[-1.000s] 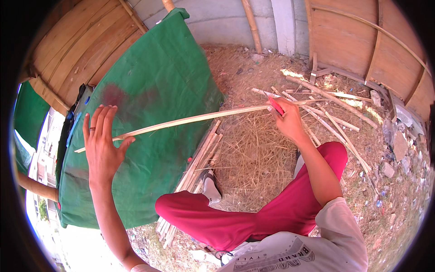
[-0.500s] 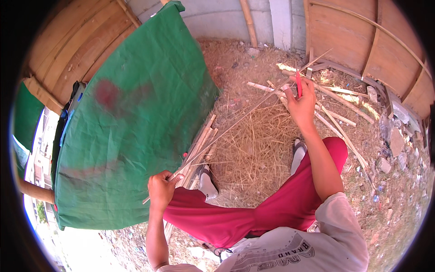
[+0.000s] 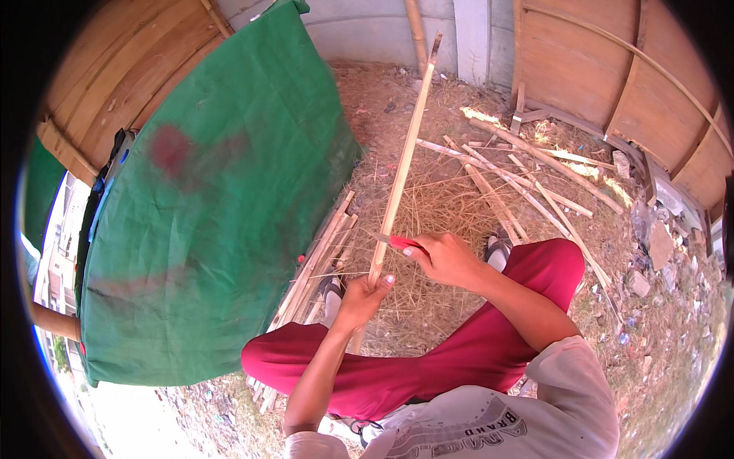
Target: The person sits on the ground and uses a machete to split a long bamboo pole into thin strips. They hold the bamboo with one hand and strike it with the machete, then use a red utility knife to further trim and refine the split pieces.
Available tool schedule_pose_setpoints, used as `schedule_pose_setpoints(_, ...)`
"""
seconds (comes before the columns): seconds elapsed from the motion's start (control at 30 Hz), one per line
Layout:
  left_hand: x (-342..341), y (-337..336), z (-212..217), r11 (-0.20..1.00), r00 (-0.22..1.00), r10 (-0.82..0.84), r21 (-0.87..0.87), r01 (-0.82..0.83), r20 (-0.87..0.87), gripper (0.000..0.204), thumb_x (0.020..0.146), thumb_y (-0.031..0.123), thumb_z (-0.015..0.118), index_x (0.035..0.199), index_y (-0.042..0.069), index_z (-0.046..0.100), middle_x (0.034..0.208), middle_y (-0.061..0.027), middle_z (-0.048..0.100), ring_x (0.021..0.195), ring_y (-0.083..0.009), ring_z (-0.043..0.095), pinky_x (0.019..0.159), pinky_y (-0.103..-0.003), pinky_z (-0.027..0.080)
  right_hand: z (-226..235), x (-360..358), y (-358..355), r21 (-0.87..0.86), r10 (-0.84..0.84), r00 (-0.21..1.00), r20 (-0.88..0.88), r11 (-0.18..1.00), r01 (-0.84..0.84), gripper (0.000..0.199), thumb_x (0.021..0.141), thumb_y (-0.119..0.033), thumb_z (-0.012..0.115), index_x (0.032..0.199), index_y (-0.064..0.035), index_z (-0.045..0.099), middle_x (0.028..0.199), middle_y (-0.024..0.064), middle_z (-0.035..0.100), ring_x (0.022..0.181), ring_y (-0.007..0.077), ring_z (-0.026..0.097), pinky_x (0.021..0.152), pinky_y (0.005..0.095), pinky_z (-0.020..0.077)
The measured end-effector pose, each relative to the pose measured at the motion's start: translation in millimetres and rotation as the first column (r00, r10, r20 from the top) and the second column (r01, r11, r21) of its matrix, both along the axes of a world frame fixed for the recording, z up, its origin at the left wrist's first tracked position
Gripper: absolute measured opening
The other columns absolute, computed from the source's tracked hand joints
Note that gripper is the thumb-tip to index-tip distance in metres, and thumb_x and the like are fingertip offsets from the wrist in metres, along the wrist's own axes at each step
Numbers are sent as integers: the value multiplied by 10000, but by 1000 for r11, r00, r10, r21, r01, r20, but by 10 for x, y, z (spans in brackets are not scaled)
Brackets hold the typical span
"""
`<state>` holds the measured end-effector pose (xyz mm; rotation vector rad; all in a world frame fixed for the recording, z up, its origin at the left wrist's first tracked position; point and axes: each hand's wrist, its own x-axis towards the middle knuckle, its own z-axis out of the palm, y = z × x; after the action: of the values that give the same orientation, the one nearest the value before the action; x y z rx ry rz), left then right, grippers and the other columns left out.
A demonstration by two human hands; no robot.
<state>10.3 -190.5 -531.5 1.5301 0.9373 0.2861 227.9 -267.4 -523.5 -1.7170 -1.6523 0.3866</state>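
Observation:
My left hand (image 3: 362, 301) is closed around the lower part of a long bamboo strip (image 3: 407, 154), thumb on top. The strip slants up and away, its far tip dark. My right hand (image 3: 445, 260) grips a red-handled cutter knife (image 3: 403, 242). Its blade lies against the strip, just above my left hand. A tangle of thin shavings (image 3: 436, 203) covers the ground between my feet.
A green tarp panel (image 3: 206, 206) stands close on my left, with a bundle of bamboo strips (image 3: 315, 256) beside it. More bamboo pieces (image 3: 547, 183) lie crossed at the right. Rubble (image 3: 659, 245) lies along the plywood wall (image 3: 585, 65).
Both hands have come together in front of me, the left moving right and up, the right down and left. The strip now points up and away, with the blade against it.

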Motion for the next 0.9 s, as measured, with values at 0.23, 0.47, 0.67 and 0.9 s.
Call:
schedule_pose_setpoints(0.23,107,-45,-157,997,988,69,-10,-71,-136,422,947,326,684,651,88,501,550,66,410,511,-52,333,451,-273,290,-114,-21,-19,-28,44,992,121,999,-41,293,952,-315,594,1037,-59,711,737,164,674,607,356,649,552,464,525)
schedule_pose_setpoints(0.47,-21,-179,-224,960,966,79,281,-7,-246,437,903,317,730,667,29,500,519,-35,454,497,-117,401,460,-332,359,-296,-79,86,-41,-65,986,153,997,72,343,942,-368,595,1070,-79,727,714,169,683,597,339,658,540,448,528)
schedule_pose_setpoints(0.67,-214,-478,-79,937,922,135,351,0,-362,399,894,304,729,696,27,520,541,-95,499,514,-150,454,490,-350,398,-156,41,175,-52,-207,967,149,975,216,379,938,-403,592,1000,-66,751,629,179,649,567,349,651,522,455,523)
schedule_pose_setpoints(0.9,-731,-781,32,886,908,122,456,82,-401,403,866,305,754,691,12,539,534,-155,546,449,-249,516,469,-384,423,-183,559,346,-150,-392,911,124,901,408,378,943,-378,570,964,-44,746,639,210,645,602,374,664,584,472,543)
